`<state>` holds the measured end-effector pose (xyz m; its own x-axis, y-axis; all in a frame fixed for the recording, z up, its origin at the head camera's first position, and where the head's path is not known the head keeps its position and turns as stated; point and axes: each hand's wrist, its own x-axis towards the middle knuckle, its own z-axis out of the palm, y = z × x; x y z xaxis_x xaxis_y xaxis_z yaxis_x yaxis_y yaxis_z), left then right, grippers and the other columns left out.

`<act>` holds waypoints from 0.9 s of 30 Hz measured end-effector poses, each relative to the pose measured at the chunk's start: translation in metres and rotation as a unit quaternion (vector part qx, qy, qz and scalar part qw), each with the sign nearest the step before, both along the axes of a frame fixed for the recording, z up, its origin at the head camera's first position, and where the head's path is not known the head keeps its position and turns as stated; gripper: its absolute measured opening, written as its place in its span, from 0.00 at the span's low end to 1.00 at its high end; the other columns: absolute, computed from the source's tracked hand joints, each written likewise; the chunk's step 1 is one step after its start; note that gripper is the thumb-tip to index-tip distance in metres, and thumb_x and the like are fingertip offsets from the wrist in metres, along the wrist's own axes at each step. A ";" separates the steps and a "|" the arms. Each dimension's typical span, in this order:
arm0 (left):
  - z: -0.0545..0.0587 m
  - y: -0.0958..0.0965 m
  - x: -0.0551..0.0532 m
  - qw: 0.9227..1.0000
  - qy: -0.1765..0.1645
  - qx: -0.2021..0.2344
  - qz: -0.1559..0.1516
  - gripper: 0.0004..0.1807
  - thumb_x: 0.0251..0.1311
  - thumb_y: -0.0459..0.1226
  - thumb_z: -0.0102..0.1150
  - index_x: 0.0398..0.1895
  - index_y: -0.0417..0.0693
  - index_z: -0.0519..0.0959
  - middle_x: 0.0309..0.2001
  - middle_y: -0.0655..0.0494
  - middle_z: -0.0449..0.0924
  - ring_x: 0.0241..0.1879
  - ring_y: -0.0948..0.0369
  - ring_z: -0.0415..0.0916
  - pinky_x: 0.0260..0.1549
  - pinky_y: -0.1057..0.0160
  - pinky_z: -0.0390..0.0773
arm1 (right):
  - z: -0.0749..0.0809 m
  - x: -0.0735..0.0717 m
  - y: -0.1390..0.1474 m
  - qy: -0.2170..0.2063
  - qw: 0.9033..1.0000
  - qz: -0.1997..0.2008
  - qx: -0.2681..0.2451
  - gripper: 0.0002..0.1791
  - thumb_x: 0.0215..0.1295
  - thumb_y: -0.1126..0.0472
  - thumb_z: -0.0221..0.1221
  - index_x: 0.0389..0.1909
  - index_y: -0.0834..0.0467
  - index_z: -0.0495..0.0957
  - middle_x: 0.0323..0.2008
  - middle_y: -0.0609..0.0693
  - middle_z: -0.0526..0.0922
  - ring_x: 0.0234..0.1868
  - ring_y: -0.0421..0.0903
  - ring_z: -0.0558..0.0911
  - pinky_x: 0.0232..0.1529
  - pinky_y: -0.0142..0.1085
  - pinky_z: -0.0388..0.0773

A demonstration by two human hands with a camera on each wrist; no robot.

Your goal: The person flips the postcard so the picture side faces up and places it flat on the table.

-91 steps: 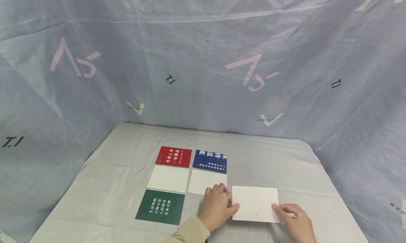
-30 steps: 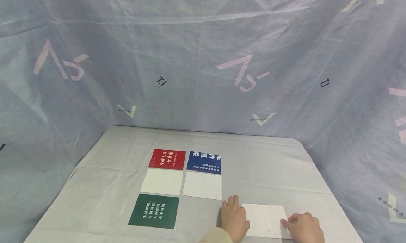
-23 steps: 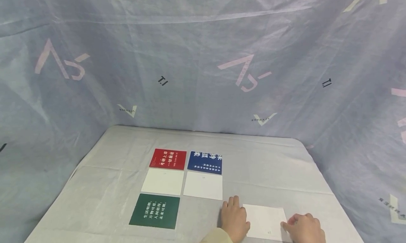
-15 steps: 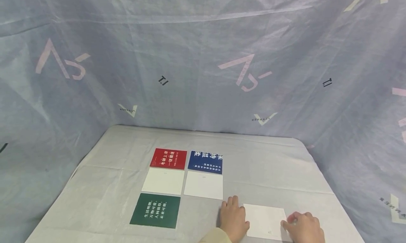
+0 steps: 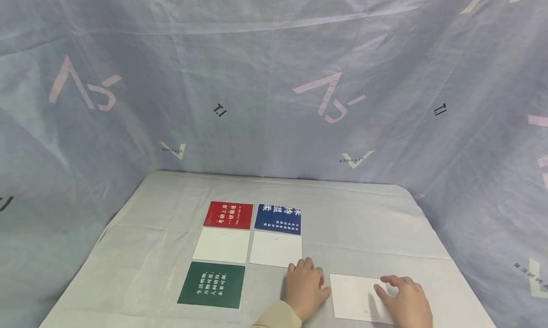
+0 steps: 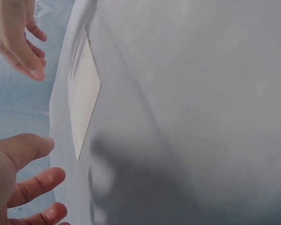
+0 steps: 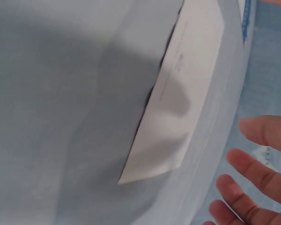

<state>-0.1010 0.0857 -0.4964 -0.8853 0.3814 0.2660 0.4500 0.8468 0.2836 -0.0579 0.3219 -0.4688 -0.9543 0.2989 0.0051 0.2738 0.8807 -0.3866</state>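
A white card (image 5: 353,297) with a small printed mark lies flat at the front right of the table. Just past its left edge is my left hand (image 5: 305,290), fingers bent loosely and thumb toward the card. Over the card's right end hovers my right hand (image 5: 406,302), thumb and index finger spread apart and casting a shadow on it. In the left wrist view, the left hand's fingers (image 6: 42,185) are spread with nothing between them. The right wrist view shows the right hand's fingers (image 7: 248,173) well apart from the card (image 7: 192,65) too.
To the left lie a red card (image 5: 228,215), a blue card (image 5: 277,219), two white cards (image 5: 221,245) below them, and a green card (image 5: 211,284) at the front. A grey cloth covers the table (image 5: 364,218); a printed fabric curtain (image 5: 265,81) surrounds it.
Three seconds ago both hands held the white card by its sides; it then came down nearer the table's front. Since half a second ago both hands have let go and lifted.
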 end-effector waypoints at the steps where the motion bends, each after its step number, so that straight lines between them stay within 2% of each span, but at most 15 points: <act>1: 0.001 -0.002 -0.001 1.000 0.000 0.007 -0.001 0.16 0.49 0.56 0.72 0.20 0.60 0.78 0.30 0.63 0.71 0.32 0.65 0.68 0.33 0.64 0.62 | 0.001 0.000 -0.001 0.002 1.000 0.004 -0.001 0.20 0.60 0.53 0.69 0.46 0.63 0.85 0.45 0.68 0.82 0.48 0.69 0.78 0.49 0.62 0.73; 7: 0.003 -0.018 -0.006 0.999 0.010 0.045 -0.006 0.14 0.48 0.54 0.75 0.24 0.60 0.81 0.32 0.64 0.73 0.34 0.65 0.70 0.34 0.65 0.63 | 0.005 -0.003 -0.011 0.015 0.999 0.027 -0.008 0.22 0.61 0.51 0.70 0.49 0.64 0.84 0.41 0.62 0.84 0.44 0.64 0.80 0.47 0.61 0.74; 12: 0.001 -0.030 -0.009 0.998 0.020 0.060 -0.009 0.15 0.47 0.55 0.77 0.29 0.60 0.83 0.33 0.63 0.75 0.36 0.64 0.73 0.36 0.63 0.65 | 0.007 -0.004 -0.023 0.046 0.998 0.037 -0.017 0.23 0.60 0.52 0.71 0.50 0.63 0.84 0.41 0.60 0.84 0.45 0.63 0.80 0.48 0.59 0.74; 16: 0.000 -0.036 -0.009 0.997 0.009 0.078 -0.013 0.15 0.47 0.54 0.78 0.32 0.60 0.84 0.32 0.64 0.74 0.35 0.64 0.72 0.36 0.63 0.66 | 0.007 -0.002 -0.030 0.061 0.997 0.047 -0.018 0.22 0.59 0.52 0.72 0.50 0.61 0.85 0.39 0.56 0.85 0.43 0.60 0.82 0.46 0.57 0.75; 20: 0.003 -0.043 -0.011 0.996 -0.003 0.088 -0.013 0.16 0.47 0.53 0.78 0.35 0.60 0.85 0.31 0.64 0.73 0.35 0.65 0.72 0.37 0.63 0.67 | 0.008 -0.003 -0.036 0.057 0.997 0.049 -0.025 0.24 0.60 0.49 0.72 0.51 0.60 0.85 0.39 0.53 0.85 0.44 0.59 0.82 0.46 0.57 0.76; 27: 0.007 -0.057 -0.014 0.995 -0.027 0.094 -0.006 0.18 0.46 0.54 0.78 0.39 0.62 0.85 0.34 0.65 0.75 0.38 0.65 0.74 0.41 0.61 0.68 | 0.010 -0.011 -0.049 0.035 0.997 0.055 -0.037 0.25 0.62 0.48 0.70 0.53 0.61 0.84 0.41 0.58 0.86 0.47 0.64 0.83 0.49 0.60 0.76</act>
<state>-0.1148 0.0291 -0.4895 -0.8958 0.3403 0.2859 0.4399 0.7710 0.4606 -0.0688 0.2733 -0.4586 -0.9795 0.1936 0.0551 0.1463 0.8727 -0.4659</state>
